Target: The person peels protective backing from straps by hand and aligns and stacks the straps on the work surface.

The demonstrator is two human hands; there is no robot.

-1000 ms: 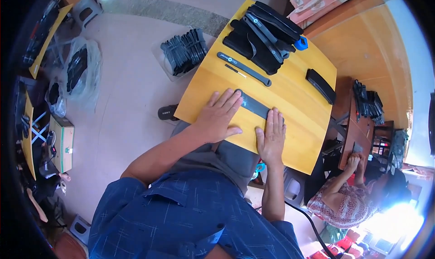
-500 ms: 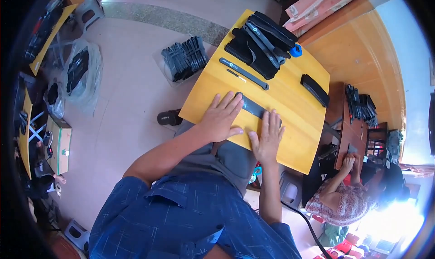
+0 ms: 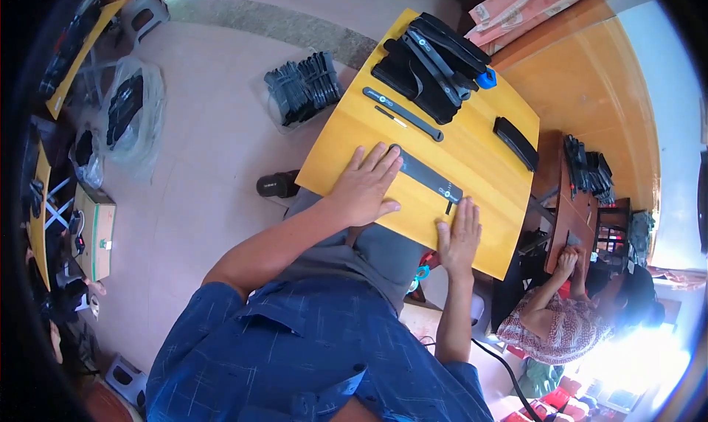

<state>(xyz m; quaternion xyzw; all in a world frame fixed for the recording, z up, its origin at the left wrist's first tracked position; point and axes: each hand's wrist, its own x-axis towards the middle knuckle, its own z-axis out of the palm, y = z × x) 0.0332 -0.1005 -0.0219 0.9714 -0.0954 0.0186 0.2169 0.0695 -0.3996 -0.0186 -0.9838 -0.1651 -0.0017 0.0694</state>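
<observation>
A flat dark grey strap (image 3: 424, 174) with a rounded end and a white logo lies on the yellow table (image 3: 346, 140) in front of me. My left hand (image 3: 365, 186) rests palm down, its fingertips on the strap's left end. Beside the strap's right end my right hand (image 3: 461, 234) lies flat, fingers stretched out, fingertips close to its corner; I cannot tell if they touch. A short black tab (image 3: 448, 209) shows just below that end. Farther back lie a second logo strap (image 3: 404, 114) and a thin black-and-white pen-like tool (image 3: 390, 116).
Black straps and pouches (image 3: 428, 64) are piled at the table's far end, with a blue object (image 3: 486, 79) beside them. A black case (image 3: 516, 143) lies on the right. Bundled straps (image 3: 304, 86) sit beyond the left edge. Another person (image 3: 553, 319) works at a brown table.
My right hand has slid right along the strap, uncovering its logo end and the black tab. My left hand has stayed on the left end. The view has shifted slightly.
</observation>
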